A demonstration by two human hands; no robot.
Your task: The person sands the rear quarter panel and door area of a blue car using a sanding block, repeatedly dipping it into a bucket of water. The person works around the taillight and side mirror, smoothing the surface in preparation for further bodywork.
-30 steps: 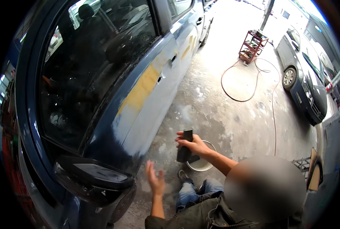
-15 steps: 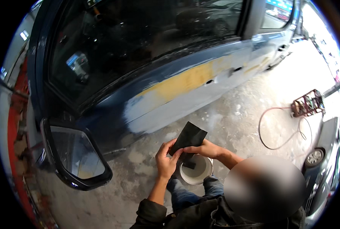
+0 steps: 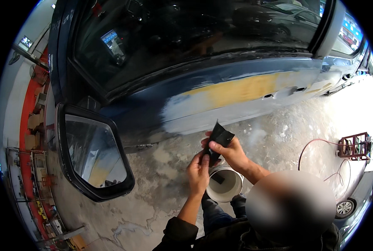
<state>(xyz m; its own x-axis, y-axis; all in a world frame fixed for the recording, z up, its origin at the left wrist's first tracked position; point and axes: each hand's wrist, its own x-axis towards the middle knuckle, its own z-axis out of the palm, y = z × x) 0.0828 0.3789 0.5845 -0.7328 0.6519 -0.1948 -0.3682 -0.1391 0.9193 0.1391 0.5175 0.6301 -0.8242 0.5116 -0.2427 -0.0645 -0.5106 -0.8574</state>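
Observation:
A black sheet of sandpaper (image 3: pixel 221 135), curled along its length, is held in front of me by both hands. My left hand (image 3: pixel 199 173) pinches its lower end between thumb and fingers. Higher up, my right hand (image 3: pixel 235 155) is closed on it, thumb pressed on its face. Below my hands a white bucket (image 3: pixel 239 184) stands on the floor by my legs, with a dark flat piece (image 3: pixel 218 178) inside. Beyond the sheet is a dark blue car door (image 3: pixel 140 106) with yellow filler (image 3: pixel 240 88) surrounded by grey sanded areas.
The car's side mirror (image 3: pixel 95 150) juts out at my left. On the right, a red metal rack (image 3: pixel 354 146) stands near a looping hose (image 3: pixel 305 147) on the concrete floor (image 3: pixel 161 184). Another car (image 3: pixel 358 196) is parked at the far right; shelves (image 3: pixel 40 175) line the left wall.
My right hand has shifted up onto the sandpaper, which is now curled narrower instead of spread flat. The view has turned, so the car and bucket appear farther right.

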